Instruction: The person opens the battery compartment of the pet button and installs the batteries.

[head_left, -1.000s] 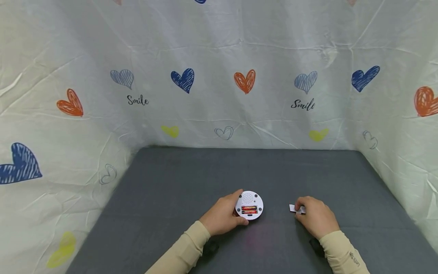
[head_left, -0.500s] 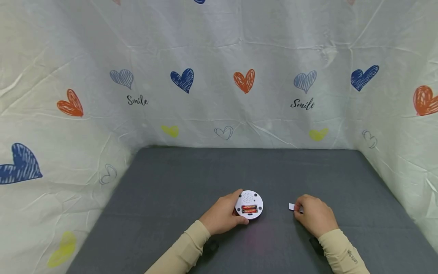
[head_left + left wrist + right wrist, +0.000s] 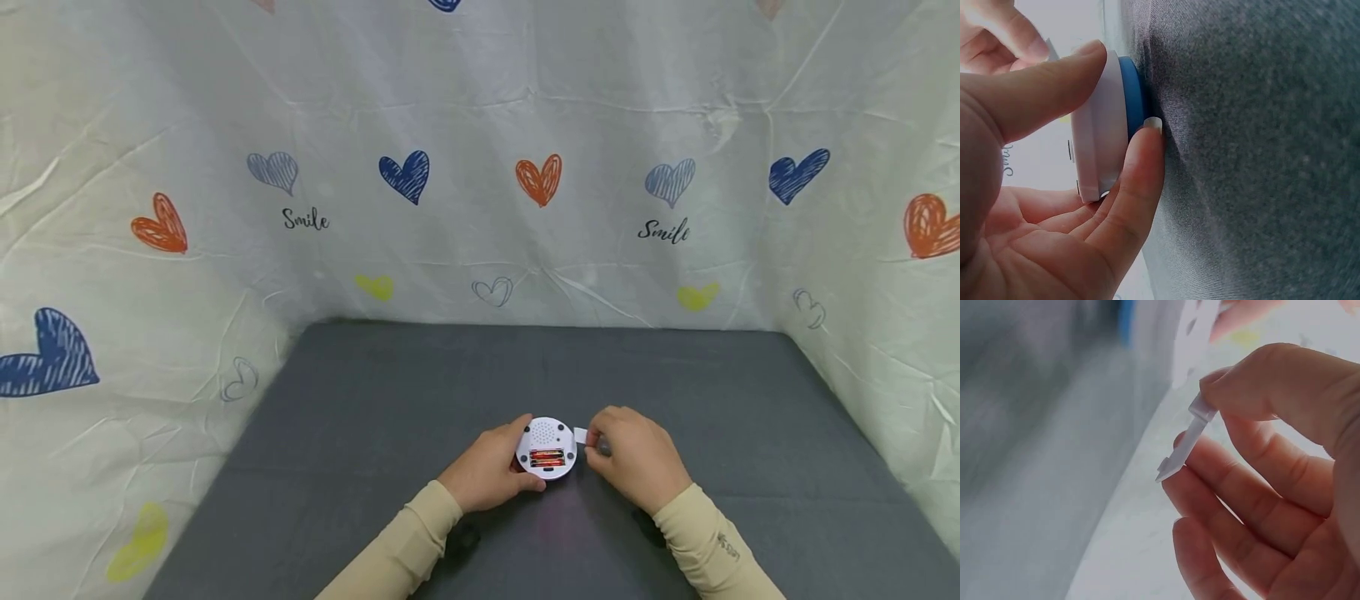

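Count: one round white device, one small white cover, two hands, one grey table.

The device lies on the table near its front edge, underside up. Its open bay shows two red batteries side by side. Above the bay is a patch of small speaker holes; dark dots sit round the rim.

Left hand: fingers curled round the device's left edge, gripping it. Right hand: thumb and forefinger pinch the cover, which is just beside the device's right rim; from the head view I cannot tell whether they touch.

Writing: "Smile" reads twice on the cloth backdrop, in black script, among blue, orange, yellow and outline hearts. There is small print on the right sleeve, too small to read. No label legible on the device.

View differences: the left wrist view shows the device side on, with a blue layer under the white shell, against the table, thumb on top and a fingertip at the lower edge. The head view does not show the blue. The right wrist view shows the cover edge on: thin, with a clip at the pinched end and a small notch at the free end. Background there is blurred.
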